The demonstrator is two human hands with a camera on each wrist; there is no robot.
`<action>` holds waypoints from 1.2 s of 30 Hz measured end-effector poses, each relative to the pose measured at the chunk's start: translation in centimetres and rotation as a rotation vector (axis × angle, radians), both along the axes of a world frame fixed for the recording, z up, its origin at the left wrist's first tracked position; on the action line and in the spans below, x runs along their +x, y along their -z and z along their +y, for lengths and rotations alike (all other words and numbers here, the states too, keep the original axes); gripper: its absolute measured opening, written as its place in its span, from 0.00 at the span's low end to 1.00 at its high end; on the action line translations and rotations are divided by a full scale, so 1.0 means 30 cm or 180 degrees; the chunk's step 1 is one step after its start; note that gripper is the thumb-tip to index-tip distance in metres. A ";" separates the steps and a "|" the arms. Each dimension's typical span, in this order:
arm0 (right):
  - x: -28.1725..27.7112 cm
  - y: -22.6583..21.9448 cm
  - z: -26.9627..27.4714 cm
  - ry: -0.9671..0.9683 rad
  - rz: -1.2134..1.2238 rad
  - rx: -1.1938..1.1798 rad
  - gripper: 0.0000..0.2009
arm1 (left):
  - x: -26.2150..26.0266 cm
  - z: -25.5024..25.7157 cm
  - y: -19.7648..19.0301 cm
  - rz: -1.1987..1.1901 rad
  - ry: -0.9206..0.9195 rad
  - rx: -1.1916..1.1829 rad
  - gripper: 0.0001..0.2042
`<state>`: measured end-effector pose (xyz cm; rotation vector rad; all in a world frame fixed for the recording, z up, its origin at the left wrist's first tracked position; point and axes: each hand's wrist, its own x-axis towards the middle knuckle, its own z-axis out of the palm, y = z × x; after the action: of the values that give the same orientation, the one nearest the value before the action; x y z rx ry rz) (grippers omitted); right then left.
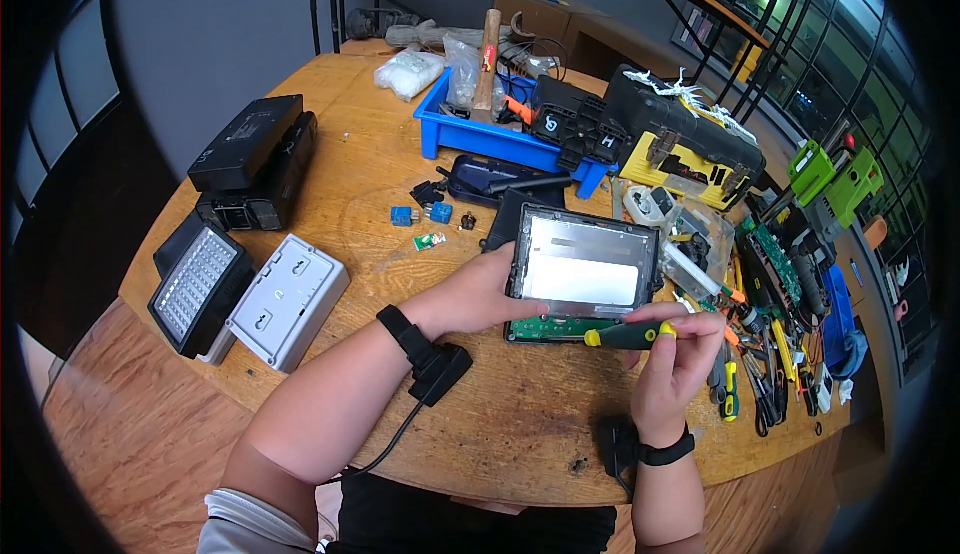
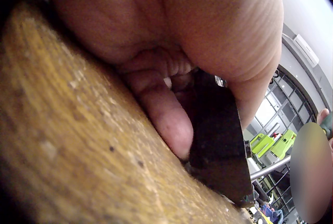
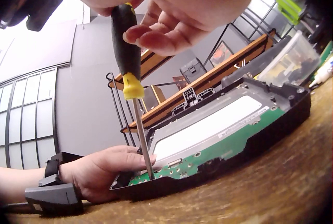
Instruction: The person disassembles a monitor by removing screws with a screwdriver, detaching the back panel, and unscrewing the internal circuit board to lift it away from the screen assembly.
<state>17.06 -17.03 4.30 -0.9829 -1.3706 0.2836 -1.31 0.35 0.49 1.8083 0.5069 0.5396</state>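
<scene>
Green-and-yellow screwdriver [image 1: 632, 336] in grip of right hand [image 1: 682, 354], tip at circuit board [image 3: 210, 152]; left hand [image 1: 482, 297]: grip on black casing [image 3: 289, 118].

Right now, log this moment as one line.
left hand: holding black case | right hand: gripping screwdriver | screwdriver tip: at green board | case: open

The left grip [image 2: 171, 31] is filling the upper view and holding a dark case [image 2: 218, 135], one fingertip touching it close to the wooden desk [image 2: 67, 130]. Behind, bright green objects [image 2: 281, 146] are showing before a gridded window [image 2: 287, 99].
</scene>
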 end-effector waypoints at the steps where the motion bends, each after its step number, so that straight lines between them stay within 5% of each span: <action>1: 0.000 0.001 0.000 0.0041 -0.0026 -0.0017 0.10 | 0.000 -0.001 -0.001 0.0019 -0.0009 0.0004 0.36; 36: 0.000 -0.005 -0.001 0.0005 0.0056 -0.0113 0.10 | -0.002 0.000 -0.002 -0.0042 0.0029 -0.0004 0.37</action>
<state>17.07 -17.05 4.45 -1.0086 -1.3527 0.3158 -1.37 0.33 0.53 1.8040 0.4895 0.5446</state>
